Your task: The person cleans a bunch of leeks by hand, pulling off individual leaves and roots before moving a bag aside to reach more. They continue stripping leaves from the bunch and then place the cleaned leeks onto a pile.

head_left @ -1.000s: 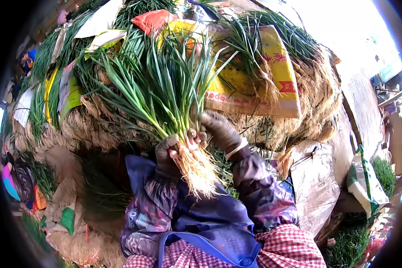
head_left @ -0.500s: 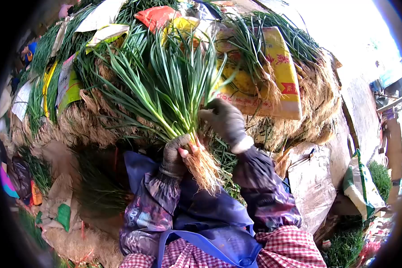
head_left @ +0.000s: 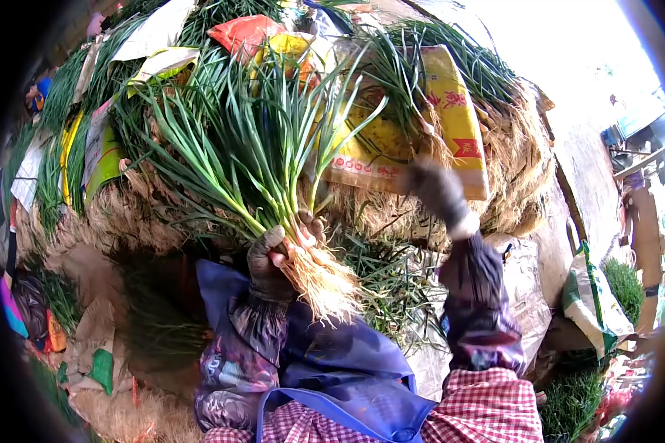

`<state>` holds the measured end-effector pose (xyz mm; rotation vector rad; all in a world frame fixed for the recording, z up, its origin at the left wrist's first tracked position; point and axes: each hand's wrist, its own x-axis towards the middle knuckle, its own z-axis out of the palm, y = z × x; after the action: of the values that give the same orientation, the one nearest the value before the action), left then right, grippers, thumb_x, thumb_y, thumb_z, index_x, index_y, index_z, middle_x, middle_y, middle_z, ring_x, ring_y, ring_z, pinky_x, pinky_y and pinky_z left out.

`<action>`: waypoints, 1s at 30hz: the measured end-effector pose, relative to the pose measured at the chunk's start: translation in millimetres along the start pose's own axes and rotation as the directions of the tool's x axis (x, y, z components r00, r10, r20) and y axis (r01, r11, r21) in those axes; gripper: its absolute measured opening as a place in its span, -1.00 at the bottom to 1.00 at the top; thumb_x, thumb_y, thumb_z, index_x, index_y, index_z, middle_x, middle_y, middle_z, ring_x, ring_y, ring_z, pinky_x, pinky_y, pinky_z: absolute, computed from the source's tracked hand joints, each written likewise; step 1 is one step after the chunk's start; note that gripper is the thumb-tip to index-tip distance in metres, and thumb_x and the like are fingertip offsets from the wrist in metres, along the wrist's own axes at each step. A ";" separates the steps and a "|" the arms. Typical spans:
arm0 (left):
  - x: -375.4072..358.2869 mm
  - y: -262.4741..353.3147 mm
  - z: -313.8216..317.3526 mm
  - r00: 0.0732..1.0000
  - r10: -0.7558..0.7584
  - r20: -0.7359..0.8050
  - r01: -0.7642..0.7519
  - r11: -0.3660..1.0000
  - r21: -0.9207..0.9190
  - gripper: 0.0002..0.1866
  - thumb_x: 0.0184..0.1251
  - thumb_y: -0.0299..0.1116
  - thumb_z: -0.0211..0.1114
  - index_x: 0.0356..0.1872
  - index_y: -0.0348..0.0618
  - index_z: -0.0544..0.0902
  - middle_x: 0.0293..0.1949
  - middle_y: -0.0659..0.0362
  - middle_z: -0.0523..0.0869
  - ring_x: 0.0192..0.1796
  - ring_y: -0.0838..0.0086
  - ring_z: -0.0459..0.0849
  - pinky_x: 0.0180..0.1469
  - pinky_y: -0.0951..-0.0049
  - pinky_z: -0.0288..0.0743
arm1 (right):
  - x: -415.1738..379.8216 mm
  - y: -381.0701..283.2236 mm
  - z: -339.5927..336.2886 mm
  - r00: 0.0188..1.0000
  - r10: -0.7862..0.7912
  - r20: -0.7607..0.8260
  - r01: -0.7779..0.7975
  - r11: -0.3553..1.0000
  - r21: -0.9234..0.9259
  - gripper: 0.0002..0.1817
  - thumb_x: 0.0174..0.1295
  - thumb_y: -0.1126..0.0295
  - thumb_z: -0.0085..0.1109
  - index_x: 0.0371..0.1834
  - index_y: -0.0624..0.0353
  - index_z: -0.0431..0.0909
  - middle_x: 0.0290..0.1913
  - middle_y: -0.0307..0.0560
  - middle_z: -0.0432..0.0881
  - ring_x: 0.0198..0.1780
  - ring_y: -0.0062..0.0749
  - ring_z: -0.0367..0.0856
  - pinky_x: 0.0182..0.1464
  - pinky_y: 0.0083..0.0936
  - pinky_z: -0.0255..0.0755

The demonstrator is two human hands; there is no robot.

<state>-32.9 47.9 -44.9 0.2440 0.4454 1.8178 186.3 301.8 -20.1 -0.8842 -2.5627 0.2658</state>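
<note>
The bunch of long green scallions with pale stems and a tangle of straw-coloured roots (head_left: 273, 170) stands upright just in front of the big heap of piled scallions (head_left: 162, 148), its roots hanging down over the blue apron (head_left: 347, 362). The left hand in a dark, soiled knitted glove (head_left: 270, 258) is clenched tight around the bunch where the white stems meet the roots, thumb tip bare and pressed on the stems.

To do this well, I would judge the grip should stay low on the stems, close to the roots, so the leaves fan freely and none slip out; squeezing higher would likely bruise the soft leaves. New stalks would sit best with their roots level with those already held.

The leaves are fresh, long and narrow, splaying wide above the fist; the roots are dry, fine and matted.

The right hand in a dark glove with a white cuff (head_left: 436, 188) is up against the heap, just below the yellow printed woven sack (head_left: 451, 111), well apart from the bunch. It is blurred, so I cannot tell whether it grasps anything. Loose scallions (head_left: 384, 273) lie at the foot of the heap between the two arms.
</note>
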 end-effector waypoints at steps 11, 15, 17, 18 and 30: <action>4.5 5.1 15.8 0.984 -0.093 0.151 0.101 0.994 -0.042 -0.42 0.16 -0.19 0.22 0.07 -0.54 0.45 -0.03 -0.19 0.61 0.23 -0.02 0.46 0.35 0.01 0.23 | 15.5 -81.8 -41.5 0.892 -0.089 -0.444 -0.046 0.958 -0.284 -0.79 0.24 0.21 0.16 -0.51 -0.05 0.45 -0.64 -0.26 0.45 -0.63 -0.38 0.47 -0.54 -0.41 0.36; 5.3 0.4 22.7 0.982 -0.132 0.138 0.146 0.985 -0.095 -0.36 0.16 -0.17 0.24 0.13 -0.54 0.41 0.06 -0.23 0.55 0.20 -0.01 0.44 0.29 0.07 0.27 | -29.9 -133.5 -8.7 0.966 -0.201 -0.165 0.200 0.980 -0.023 -0.90 0.11 0.37 0.30 -0.37 -0.03 0.55 -0.51 -0.16 0.55 -0.58 -0.25 0.50 -0.54 -0.32 0.34; 2.7 1.5 22.6 0.977 -0.172 0.124 0.184 0.978 -0.096 -0.36 0.16 -0.13 0.24 0.11 -0.53 0.43 0.02 -0.19 0.56 0.03 0.09 0.52 0.15 0.14 0.39 | -49.4 -154.9 2.5 0.981 -0.195 -0.016 0.194 0.957 0.217 -0.93 0.13 0.39 0.30 -0.33 0.00 0.61 -0.50 -0.13 0.60 -0.57 -0.32 0.52 -0.54 -0.39 0.36; 3.5 0.8 21.8 0.976 -0.175 0.126 0.189 0.977 -0.100 -0.36 0.16 -0.11 0.24 0.09 -0.53 0.45 -0.03 -0.17 0.58 -0.09 0.15 0.57 0.06 0.17 0.46 | -53.3 -144.0 15.2 0.990 -0.132 0.046 0.101 0.901 0.423 -0.88 0.15 0.32 0.33 -0.30 0.05 0.64 -0.50 -0.16 0.62 -0.56 -0.45 0.51 -0.52 -0.50 0.36; -3.7 3.6 -0.4 0.983 -0.181 -0.030 0.178 0.981 -0.076 -0.46 0.14 -0.15 0.23 -0.01 -0.46 0.51 -0.28 -0.09 0.64 -0.22 0.07 0.63 -0.05 0.07 0.54 | -21.0 -169.0 46.8 0.853 0.474 0.220 -0.301 0.101 0.948 -0.82 0.35 0.30 0.12 -0.29 0.19 0.55 -0.56 -0.32 0.53 -0.65 -0.73 0.36 -0.65 -0.77 0.21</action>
<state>-35.1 43.5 -43.5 0.1155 0.4125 1.6598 88.5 154.8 -16.9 -0.9020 -1.3307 1.7049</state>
